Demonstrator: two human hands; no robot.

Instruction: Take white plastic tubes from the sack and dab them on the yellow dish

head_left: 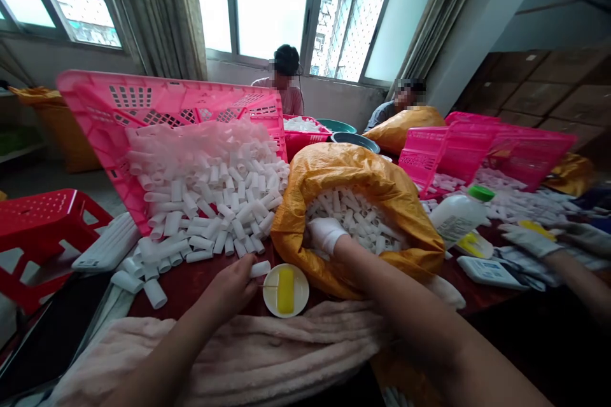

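My left hand (233,286) is bare and closed, its fingertips pinching a short white plastic tube (260,269). Just right of it lies a small round white dish (302,305) with a yellow sponge-like block (285,291) in it. A thin stick (270,286) reaches from near my left fingers over the dish; whether they touch it I cannot tell. My right hand (327,236), in a white glove, reaches into an orange woven sack (356,162) of similar tubes (365,219). Its fingers are hidden by the sack's edge and the glove.
A tilted pink crate (191,98) spills a heap of white tubes (229,203) at left. A green-capped bottle (461,213) and another person's gloved hand (529,238) are at right. A pinkish towel (286,353) covers the front edge. A red stool (38,222) stands far left.
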